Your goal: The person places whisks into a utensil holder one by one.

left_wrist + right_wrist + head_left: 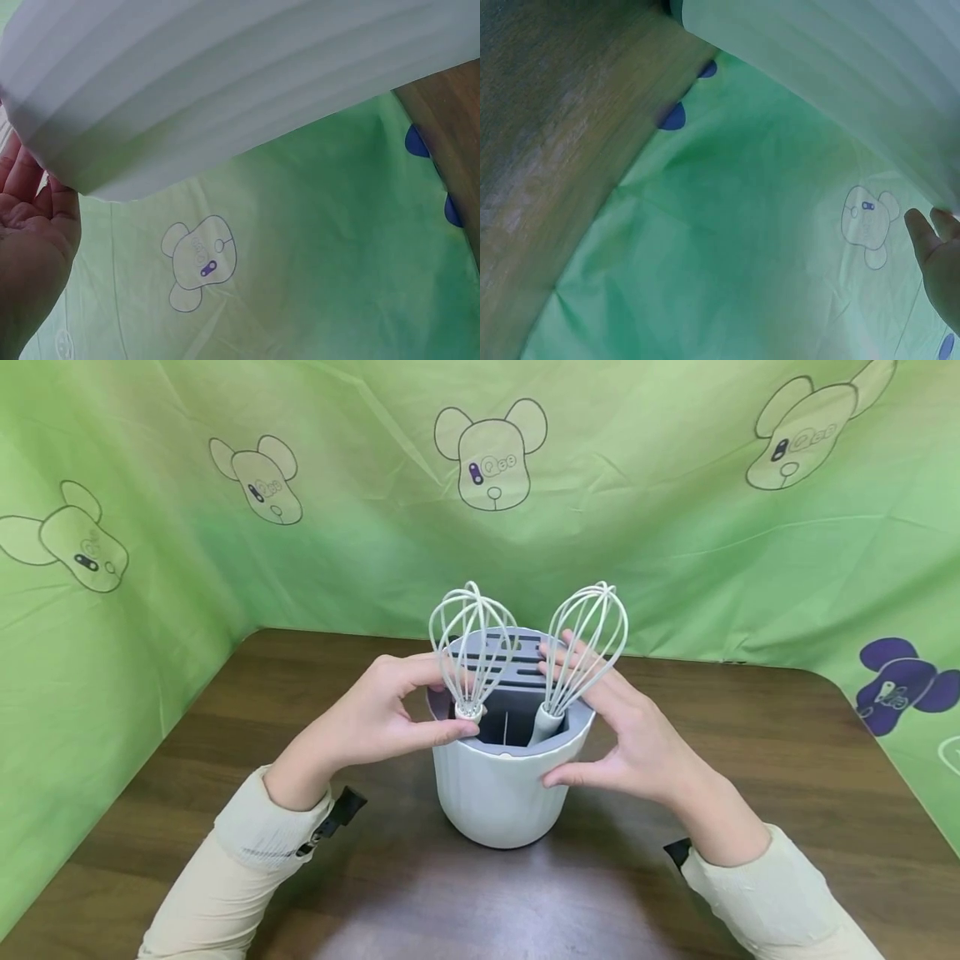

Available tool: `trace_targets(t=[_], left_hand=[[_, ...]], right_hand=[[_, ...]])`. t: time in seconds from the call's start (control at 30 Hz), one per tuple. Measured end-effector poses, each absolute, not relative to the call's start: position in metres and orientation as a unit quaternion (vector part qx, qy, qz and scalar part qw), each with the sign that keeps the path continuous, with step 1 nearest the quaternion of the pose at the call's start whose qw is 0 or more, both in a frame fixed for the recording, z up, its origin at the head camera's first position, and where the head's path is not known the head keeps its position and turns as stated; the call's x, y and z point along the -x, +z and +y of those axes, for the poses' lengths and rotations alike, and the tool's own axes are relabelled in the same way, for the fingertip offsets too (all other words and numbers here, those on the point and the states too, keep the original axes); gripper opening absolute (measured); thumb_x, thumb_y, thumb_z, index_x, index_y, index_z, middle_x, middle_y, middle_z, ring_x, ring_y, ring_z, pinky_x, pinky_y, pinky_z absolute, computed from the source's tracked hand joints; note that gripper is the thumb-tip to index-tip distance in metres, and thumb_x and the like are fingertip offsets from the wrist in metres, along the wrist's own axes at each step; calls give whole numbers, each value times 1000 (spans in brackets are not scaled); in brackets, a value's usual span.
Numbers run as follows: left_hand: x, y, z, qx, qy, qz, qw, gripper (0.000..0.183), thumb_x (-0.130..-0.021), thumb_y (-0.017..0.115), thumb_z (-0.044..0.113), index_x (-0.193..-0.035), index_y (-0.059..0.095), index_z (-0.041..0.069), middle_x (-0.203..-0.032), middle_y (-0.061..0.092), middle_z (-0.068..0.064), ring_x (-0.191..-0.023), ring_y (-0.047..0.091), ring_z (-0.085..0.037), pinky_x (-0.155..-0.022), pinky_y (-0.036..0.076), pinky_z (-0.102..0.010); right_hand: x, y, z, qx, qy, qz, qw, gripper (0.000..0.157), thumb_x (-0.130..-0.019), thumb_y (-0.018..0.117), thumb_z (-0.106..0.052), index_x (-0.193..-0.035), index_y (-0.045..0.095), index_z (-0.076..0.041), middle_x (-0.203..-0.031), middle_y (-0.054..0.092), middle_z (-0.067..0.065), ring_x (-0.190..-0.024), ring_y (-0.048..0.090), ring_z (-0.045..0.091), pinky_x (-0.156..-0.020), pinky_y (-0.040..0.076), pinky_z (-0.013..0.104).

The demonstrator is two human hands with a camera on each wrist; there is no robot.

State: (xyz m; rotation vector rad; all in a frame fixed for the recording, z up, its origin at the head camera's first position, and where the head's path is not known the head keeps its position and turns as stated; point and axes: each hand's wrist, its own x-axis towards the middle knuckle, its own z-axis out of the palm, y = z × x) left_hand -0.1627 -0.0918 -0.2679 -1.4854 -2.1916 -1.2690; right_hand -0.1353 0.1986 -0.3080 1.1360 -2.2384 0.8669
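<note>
A white utensil holder (498,797) with a grey slotted top (517,670) stands upright on the table. Two white whisks have their wire heads up and their handles down in its dark front opening. My left hand (382,710) pinches the left whisk (471,647) at its collar, thumb in front at the rim, fingers partly hidden behind the wires. The right whisk (588,647) leans right. Around the holder's right side, my right hand (637,735) grips it, thumb on the front wall and fingers spread at the back rim behind the wires.
The brown wooden table (360,877) lies under the holder. Green cloth (360,552) printed with bear heads rises behind and along both sides. A dark wrist camera strap (341,810) shows at the left cuff.
</note>
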Motion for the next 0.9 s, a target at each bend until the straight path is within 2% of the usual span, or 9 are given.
trace_targets(t=[0.27, 0.53, 0.63, 0.77, 0.9], left_hand=[[160, -264, -92, 493, -423, -755, 85, 30, -77, 84, 10, -104, 71, 6, -93, 72, -1, -78, 58, -9, -52, 48, -21], [159, -263, -93, 475, -428, -767, 54, 47, -79, 84, 12, -122, 66, 8, -94, 72, 0, -80, 63, -10, -53, 51, -24], [159, -262, -94, 469, -423, -773, 60, 54, -78, 85, 13, -127, 62, 7, -96, 72, 0, -85, 64, -9, -65, 54, -24], [159, -263, -95, 470, -427, -769, 73, 67, -77, 86, 11, -136, 55, 4, -107, 71, -5, -94, 66, -10, -90, 54, -29], [160, -265, -98, 477, -446, -754, 69, 75, -78, 84, 7, -143, 47, 4, -119, 70, -7, -103, 66, -13, -97, 53, -32]], right_hand=[[135, -307, 199, -417, 314, -818, 242, 99, -73, 72, -69, -144, 50, -4, -157, 42, 8, -152, 25, 32, -124, 21, 28], [136, -308, 199, -416, 316, -817, 243, 99, -72, 72, -69, -144, 50, -3, -157, 43, 8, -152, 25, 30, -125, 21, 28], [136, -308, 199, -413, 313, -821, 240, 100, -72, 71, -70, -144, 50, -4, -157, 42, 7, -152, 25, 31, -124, 21, 28], [135, -308, 199, -408, 309, -825, 238, 100, -73, 70, -70, -146, 49, -6, -158, 42, 5, -152, 25, 30, -124, 21, 26], [134, -308, 200, -405, 303, -828, 241, 102, -74, 69, -71, -149, 44, -7, -159, 40, 3, -153, 25, 26, -122, 21, 21]])
